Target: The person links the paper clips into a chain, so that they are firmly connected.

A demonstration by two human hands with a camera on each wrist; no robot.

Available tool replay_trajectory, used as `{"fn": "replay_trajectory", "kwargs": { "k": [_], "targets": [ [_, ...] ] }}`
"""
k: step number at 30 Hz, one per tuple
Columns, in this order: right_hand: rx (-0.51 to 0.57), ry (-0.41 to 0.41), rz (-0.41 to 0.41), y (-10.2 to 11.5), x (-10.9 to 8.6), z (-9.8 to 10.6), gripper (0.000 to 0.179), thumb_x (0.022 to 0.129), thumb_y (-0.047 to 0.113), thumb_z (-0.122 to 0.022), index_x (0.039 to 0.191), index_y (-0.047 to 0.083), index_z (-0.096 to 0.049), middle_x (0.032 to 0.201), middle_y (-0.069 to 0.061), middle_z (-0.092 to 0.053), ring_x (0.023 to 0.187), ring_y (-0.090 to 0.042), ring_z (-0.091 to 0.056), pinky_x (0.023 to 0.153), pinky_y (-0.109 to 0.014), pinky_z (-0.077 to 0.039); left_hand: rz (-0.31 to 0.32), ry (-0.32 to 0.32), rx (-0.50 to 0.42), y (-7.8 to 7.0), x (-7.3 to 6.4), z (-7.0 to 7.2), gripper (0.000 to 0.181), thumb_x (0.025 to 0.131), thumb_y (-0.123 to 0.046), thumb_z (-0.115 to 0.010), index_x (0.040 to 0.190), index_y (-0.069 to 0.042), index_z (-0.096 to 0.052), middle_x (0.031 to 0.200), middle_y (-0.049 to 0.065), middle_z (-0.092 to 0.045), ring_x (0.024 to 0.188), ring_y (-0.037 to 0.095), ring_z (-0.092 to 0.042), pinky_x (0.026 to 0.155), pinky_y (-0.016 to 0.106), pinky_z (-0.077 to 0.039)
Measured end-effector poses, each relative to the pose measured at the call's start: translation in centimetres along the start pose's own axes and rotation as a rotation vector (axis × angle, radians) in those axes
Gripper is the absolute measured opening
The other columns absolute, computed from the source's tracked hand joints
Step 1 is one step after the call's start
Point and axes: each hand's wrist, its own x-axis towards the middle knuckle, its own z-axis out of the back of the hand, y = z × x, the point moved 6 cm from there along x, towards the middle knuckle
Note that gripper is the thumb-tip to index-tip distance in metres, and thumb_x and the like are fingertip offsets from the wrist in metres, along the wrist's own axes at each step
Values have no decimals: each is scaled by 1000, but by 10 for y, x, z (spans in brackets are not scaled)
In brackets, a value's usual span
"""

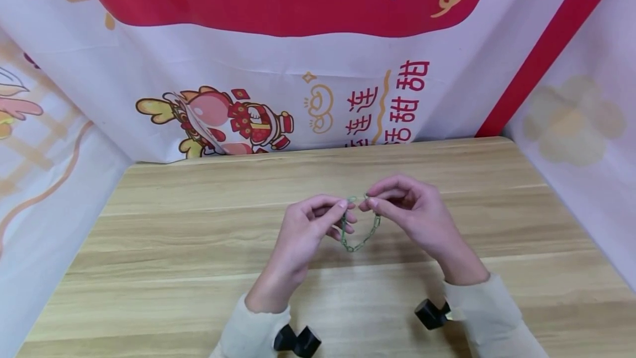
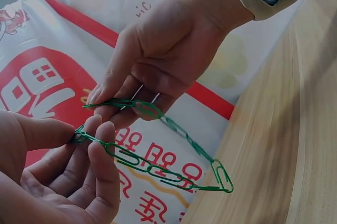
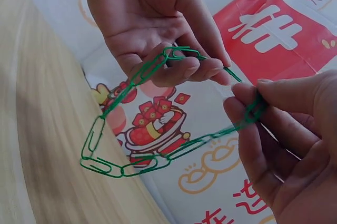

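Observation:
A chain of linked green paper clips [image 1: 352,248] hangs in a loop between the two hands, above the wooden table. My left hand [image 1: 313,225] pinches one end of it between thumb and index finger. The other end is pinched by my right hand [image 1: 417,211], close to the left fingertips. In the left wrist view the chain [image 2: 168,174] sags to one side, its lowest clip [image 2: 222,175] bent at the turn. Several clips [image 3: 152,164] of the loop show clearly in the right wrist view, where part of the chain crosses the left fingers.
A wooden table [image 1: 174,258] lies under both hands. Printed white cloth [image 1: 278,54] with red shapes and cartoon figures hangs behind it, and more cloth stands at the left and right sides. Black wrist-worn devices [image 1: 431,314] sit by both sleeves.

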Motion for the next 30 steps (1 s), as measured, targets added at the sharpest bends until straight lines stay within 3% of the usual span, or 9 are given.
{"fn": "replay_trajectory", "kwargs": {
  "k": [6, 12, 19, 24, 30],
  "targets": [
    [-17, -23, -1, 0, 0, -1, 15, 103, 8, -73, 116, 2, -75, 104, 2, -83, 81, -18, -77, 77, -32, -65, -17, -21, 10, -1, -1, 0, 18, 105, -16, -70, 115, -3, -76, 99, 10, -80, 83, 15, -74, 73, 25, -60],
    [-20, -45, 12, -1, 1, -6, 12, 99, 4, -77, 111, 2, -77, 97, 1, -81, 79, -21, -77, 72, -32, -65, -51, -52, 15, -1, -1, -3, 16, 105, -13, -70, 114, -1, -77, 95, 7, -80, 80, 15, -73, 71, 24, -59],
    [-69, -95, 23, -1, 2, -10, 11, 95, 2, -80, 104, 0, -76, 97, -14, -79, 77, -12, -74, 71, -27, -64, -73, -36, 17, 2, 0, -9, 14, 102, -9, -73, 111, 1, -77, 98, 14, -82, 80, 14, -74, 70, 23, -58],
    [-63, -78, 4, -3, 2, -12, 11, 96, 4, -79, 107, 0, -76, 98, -13, -79, 79, -13, -75, 72, -28, -64, -96, -65, 25, 2, 0, -8, 13, 102, -8, -73, 109, 0, -78, 94, 10, -81, 80, 14, -73, 68, 23, -57],
    [-55, -17, -58, -6, 2, -12, 12, 100, 10, -77, 111, 5, -75, 100, -10, -79, 81, -19, -77, 73, -32, -64, -124, -104, 24, -1, -1, -5, 12, 102, -9, -72, 108, 0, -79, 93, 14, -80, 79, 15, -72, 66, 22, -56]
  ]
}}
